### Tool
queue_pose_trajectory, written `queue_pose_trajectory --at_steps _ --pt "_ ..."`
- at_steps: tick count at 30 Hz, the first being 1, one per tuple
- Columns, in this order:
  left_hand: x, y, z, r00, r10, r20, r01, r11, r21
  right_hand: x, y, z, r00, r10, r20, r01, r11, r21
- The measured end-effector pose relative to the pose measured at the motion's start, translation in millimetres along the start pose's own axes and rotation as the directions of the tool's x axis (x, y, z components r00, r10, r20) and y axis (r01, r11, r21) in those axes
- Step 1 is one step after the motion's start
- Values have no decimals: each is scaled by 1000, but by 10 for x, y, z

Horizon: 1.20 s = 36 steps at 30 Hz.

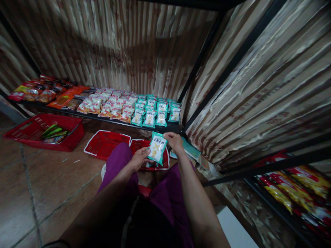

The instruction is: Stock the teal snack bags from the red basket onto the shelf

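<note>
A teal and white snack bag (157, 148) is held between both hands, above a red basket (136, 144) that stands between the knees. My left hand (140, 158) grips its lower left edge, thumb on the front. At the upper right corner, my right hand (175, 142) pinches the bag. Beyond it, matching teal snack bags (150, 117) stand in rows at the right end of a low black shelf (165, 128). White and orange snack bags (116, 106) fill the rows to their left.
Left of the knees stand an empty-looking red basket (107, 143) and a larger red basket (74, 136) with green packets. Orange packs (67, 96) lie farther left on the shelf. A black metal frame (214, 91) and another shelf with red-yellow packs (279, 193) flank the right.
</note>
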<state>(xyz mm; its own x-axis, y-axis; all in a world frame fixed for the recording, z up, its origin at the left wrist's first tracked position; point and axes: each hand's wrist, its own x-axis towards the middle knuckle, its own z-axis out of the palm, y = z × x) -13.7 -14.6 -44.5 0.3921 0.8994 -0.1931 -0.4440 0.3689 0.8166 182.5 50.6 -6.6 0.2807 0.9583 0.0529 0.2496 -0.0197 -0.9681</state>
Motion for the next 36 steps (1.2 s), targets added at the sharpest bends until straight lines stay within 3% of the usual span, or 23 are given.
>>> queue_pose_trajectory --at_steps 3,8,17,28,36 --pt "0 23 3 1000 -16 -8 16 1000 -2 -3 -9 14 1000 25 -8 -25 999 41" --pt "49 25 -20 993 3 -115 -10 998 -63 -193 10 76 994 112 19 -114 984 138" --pt "162 22 9 963 54 -265 -98 982 -159 -737 183 176 914 247 323 -326 920 217" --pt "206 41 90 960 22 -280 -51 994 -100 -779 291 171 943 208 261 -284 910 303" --pt "284 -35 243 955 18 -297 -45 995 -84 -797 386 95 975 183 128 -214 927 308"
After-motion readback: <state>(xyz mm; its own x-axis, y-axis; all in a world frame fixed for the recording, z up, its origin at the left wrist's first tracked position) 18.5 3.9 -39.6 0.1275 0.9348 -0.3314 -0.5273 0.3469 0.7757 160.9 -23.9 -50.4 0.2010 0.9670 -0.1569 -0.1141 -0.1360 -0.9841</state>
